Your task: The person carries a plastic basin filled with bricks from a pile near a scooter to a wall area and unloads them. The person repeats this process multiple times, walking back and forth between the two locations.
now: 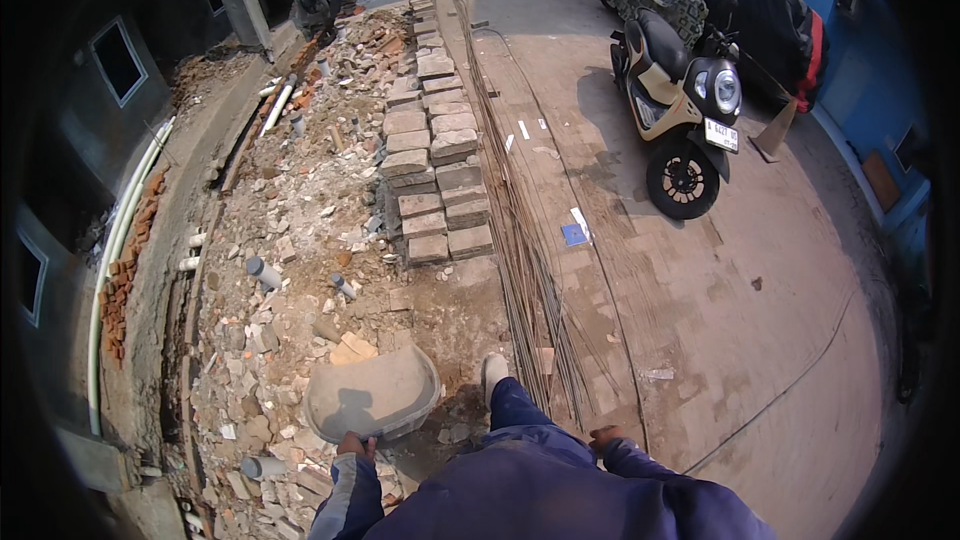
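Observation:
My left hand (357, 445) grips the near rim of a grey plastic tub (420, 395), fingers over the edge. The tub sits tilted on the rubble, a dark shadow falling across its inside. Beyond its far rim lie pale broken slabs (352, 348). My right hand (606, 438) hangs low at my right side, fingers curled in, with nothing visible in it. It is nearest to the long thin metal rods (545, 320) on the paving. One shoe (495, 370) of mine stands between the tub and the rods.
Paving blocks (427, 250) are stacked in a long double row ahead. Grey pipe stubs (262, 272) rise from the rubble at left. A parked scooter (680, 90) stands at the right, near a traffic cone (775, 135). A trench and white pipes (125, 215) run along the left wall.

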{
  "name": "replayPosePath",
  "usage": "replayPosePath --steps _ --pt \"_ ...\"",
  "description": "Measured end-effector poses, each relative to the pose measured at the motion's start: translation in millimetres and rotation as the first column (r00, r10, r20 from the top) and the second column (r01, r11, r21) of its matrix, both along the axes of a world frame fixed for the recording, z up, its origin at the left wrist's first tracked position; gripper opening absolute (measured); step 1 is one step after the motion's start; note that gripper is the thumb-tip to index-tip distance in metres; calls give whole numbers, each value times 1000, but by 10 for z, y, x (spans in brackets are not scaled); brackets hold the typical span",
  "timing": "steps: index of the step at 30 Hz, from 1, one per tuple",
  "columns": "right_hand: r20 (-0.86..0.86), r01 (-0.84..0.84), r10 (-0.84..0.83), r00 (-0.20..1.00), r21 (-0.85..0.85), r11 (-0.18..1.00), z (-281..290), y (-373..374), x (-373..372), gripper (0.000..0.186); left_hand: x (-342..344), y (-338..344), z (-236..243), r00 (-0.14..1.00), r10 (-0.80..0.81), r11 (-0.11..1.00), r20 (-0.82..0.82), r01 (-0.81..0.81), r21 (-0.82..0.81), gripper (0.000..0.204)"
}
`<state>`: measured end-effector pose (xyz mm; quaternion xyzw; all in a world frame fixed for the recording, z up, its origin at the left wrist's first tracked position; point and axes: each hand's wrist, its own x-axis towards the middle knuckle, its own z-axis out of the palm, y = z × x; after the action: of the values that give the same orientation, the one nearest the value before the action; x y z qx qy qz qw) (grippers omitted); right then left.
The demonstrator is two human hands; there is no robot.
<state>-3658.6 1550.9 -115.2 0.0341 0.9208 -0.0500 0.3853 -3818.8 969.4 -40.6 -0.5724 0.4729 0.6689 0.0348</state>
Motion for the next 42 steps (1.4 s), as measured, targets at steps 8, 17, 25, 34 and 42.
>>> replayPosePath --steps 8,17,25,34,42 --pt "-330 -417 323 887 -274 866 -328 456 -2692 15 -1698 580 530 994 -95 995 -60 96 24 26" --pt "531 694 -823 203 -670 -262 459 -138 -4964 4 -3364 875 603 992 -120 991 24 119 59 33" --pt "318 888 -933 167 -460 3 684 -270 -5387 13 -4634 1271 -379 969 -244 960 34 236 152 35" --pt "-215 656 -737 641 -345 671 605 -101 -6715 37 -4991 1822 -1793 205 -929 150 308 970 -191 47" --pt "-508 181 -528 680 -582 793 -232 55 -9873 73 -4277 2691 -3138 130 -879 -164 459 821 -547 53"
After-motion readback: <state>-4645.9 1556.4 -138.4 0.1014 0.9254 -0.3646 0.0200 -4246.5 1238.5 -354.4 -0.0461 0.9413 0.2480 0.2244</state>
